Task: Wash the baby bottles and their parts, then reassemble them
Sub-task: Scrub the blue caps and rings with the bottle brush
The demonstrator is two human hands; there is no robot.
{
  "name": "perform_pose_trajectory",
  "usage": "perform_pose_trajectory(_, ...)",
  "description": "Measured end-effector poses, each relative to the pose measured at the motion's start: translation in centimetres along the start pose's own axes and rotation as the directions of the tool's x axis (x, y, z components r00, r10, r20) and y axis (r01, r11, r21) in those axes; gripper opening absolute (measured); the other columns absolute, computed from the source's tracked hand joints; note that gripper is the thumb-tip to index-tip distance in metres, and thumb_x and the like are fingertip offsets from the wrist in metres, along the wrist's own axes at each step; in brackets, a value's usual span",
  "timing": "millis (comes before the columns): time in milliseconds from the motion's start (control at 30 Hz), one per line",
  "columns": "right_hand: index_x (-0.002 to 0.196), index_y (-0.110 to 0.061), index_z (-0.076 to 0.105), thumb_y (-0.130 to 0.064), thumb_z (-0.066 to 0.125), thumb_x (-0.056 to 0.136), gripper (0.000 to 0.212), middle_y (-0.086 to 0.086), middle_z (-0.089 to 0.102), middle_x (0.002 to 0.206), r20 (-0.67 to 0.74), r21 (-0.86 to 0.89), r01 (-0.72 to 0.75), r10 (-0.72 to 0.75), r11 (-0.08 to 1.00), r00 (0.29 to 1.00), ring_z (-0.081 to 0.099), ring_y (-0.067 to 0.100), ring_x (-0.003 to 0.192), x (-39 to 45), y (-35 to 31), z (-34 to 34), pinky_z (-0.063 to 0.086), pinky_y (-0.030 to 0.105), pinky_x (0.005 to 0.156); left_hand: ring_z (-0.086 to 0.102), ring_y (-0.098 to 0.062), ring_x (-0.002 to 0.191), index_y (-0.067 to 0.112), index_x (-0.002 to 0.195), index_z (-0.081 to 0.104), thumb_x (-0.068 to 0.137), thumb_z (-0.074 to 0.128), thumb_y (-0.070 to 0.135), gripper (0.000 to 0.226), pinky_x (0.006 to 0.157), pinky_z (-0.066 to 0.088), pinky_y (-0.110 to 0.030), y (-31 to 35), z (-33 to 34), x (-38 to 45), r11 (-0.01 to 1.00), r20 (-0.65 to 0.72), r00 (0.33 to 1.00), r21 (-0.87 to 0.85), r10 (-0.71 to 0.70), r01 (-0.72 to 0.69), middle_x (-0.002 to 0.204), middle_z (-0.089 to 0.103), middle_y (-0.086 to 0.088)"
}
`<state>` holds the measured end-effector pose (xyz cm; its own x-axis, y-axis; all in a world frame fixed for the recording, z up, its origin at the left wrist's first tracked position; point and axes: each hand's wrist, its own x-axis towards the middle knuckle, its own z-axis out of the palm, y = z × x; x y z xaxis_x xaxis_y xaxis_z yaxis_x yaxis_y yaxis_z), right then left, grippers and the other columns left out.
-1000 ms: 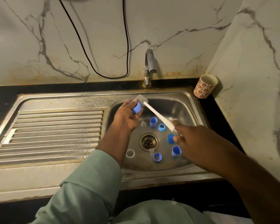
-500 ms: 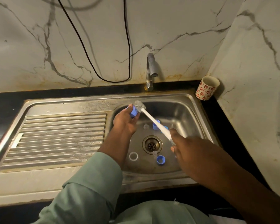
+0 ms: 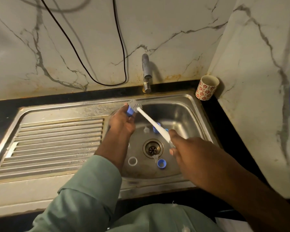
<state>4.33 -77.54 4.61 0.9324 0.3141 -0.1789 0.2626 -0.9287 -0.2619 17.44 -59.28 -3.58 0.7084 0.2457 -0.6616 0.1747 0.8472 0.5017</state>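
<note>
My left hand [image 3: 122, 122] pinches a blue bottle part [image 3: 130, 111] above the sink's [image 3: 182, 104] back-left corner. My right hand [image 3: 189, 154] grips the white brush [image 3: 151, 122], bristles against that part. Another blue cap [image 3: 161, 163] lies just beside the drain [image 3: 152, 149].

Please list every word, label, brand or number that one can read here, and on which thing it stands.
None can be read. The cup bears only a red flower pattern; the brush, the blue part in the left hand, the tap and the sink show no writing.
</note>
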Motion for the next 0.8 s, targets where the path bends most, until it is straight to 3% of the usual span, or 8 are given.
perform_pose_trajectory(100,0.149,-0.027,0.012,-0.033,0.037,0.102,0.054,-0.002,0.059,0.093,0.004,0.004,-0.053,0.053,0.999,0.999,0.05,0.015,0.065,1.2,0.3,0.4,0.042,0.029,0.061,0.076,-0.028,0.087,-0.001,0.114,0.063,0.093,0.067,0.009,0.024,0.073,0.064,-0.037,-0.8,0.4,-1.3,0.997,0.084,0.994,-0.033,-0.07,0.073,0.111,0.067,-0.023)
perform_pose_trajectory(200,0.149,-0.035,0.01,-0.04,0.034,0.101,0.053,-0.008,0.053,0.078,-0.009,0.077,-0.011,0.012,0.997,1.0,0.051,0.006,0.062,-0.5,0.2,1.2,0.038,0.024,0.053,0.071,-0.029,0.1,0.004,0.126,0.06,0.095,0.064,0.009,0.032,0.074,0.063,-0.035,-0.1,0.3,-1.1,0.996,0.032,0.999,-0.089,0.01,-0.007,0.121,0.065,-0.021)
perform_pose_trajectory(333,0.15,-0.031,0.011,-0.036,0.033,0.103,0.053,-0.004,0.06,0.085,0.026,0.107,-0.054,0.051,0.993,0.998,0.061,0.015,0.074,0.6,-0.2,1.2,0.052,0.034,0.067,0.07,-0.029,0.105,0.002,0.126,0.059,0.096,0.064,0.011,0.031,0.088,0.06,-0.039,-0.9,0.3,-1.5,0.997,0.065,0.997,-0.067,-0.034,0.038,0.121,0.066,-0.021)
perform_pose_trajectory(400,0.15,-0.033,0.012,-0.036,0.035,0.102,0.053,-0.007,0.059,0.083,0.017,0.116,-0.039,0.037,0.992,0.999,0.06,0.011,0.072,0.4,0.1,1.1,0.054,0.032,0.067,0.07,-0.03,0.105,0.001,0.125,0.06,0.096,0.064,0.009,0.031,0.091,0.059,-0.041,-0.8,0.3,-1.4,0.996,0.021,1.0,-0.089,-0.016,0.018,0.121,0.066,-0.022)
perform_pose_trajectory(467,0.149,-0.036,0.016,-0.039,0.035,0.101,0.051,-0.007,0.058,0.082,0.029,0.147,-0.001,-0.004,0.989,1.0,0.058,0.007,0.067,-0.7,0.1,0.9,0.049,0.023,0.061,0.07,-0.03,0.106,0.001,0.126,0.059,0.096,0.064,0.008,0.032,0.092,0.059,-0.041,-0.1,0.1,-0.8,0.992,-0.027,0.999,-0.125,0.027,-0.031,0.123,0.066,-0.021)
perform_pose_trajectory(633,0.144,-0.029,0.027,-0.034,0.036,0.102,0.043,-0.005,0.054,0.078,0.065,0.131,-0.02,0.011,0.991,0.998,0.057,0.013,0.067,0.7,0.1,0.5,0.047,0.028,0.061,0.07,-0.031,0.105,0.004,0.133,0.053,0.091,0.064,-0.005,0.045,0.086,0.061,-0.042,-0.5,0.4,-0.7,0.995,-0.012,0.995,-0.014,0.099,-0.1,0.124,0.064,-0.021)
perform_pose_trajectory(733,0.145,-0.037,0.027,-0.04,0.038,0.101,0.046,-0.009,0.05,0.068,0.069,0.221,0.041,-0.058,0.974,0.996,0.051,0.003,0.056,-1.1,0.1,0.5,0.034,0.015,0.051,0.067,-0.031,0.11,0.009,0.137,0.052,0.095,0.058,-0.003,0.044,0.098,0.055,-0.048,0.5,-0.1,0.2,0.989,-0.069,0.988,-0.044,0.137,-0.14,0.13,0.062,-0.022)
perform_pose_trajectory(800,0.147,-0.037,0.027,-0.038,0.038,0.101,0.047,-0.009,0.049,0.068,0.07,0.221,0.027,-0.044,0.975,0.997,0.052,0.004,0.059,-0.4,0.2,0.4,0.037,0.018,0.054,0.064,-0.032,0.115,0.013,0.132,0.057,0.098,0.057,0.002,0.036,0.095,0.056,-0.044,0.3,-0.2,-0.3,0.992,-0.019,0.992,-0.021,0.122,-0.122,0.13,0.061,-0.02)
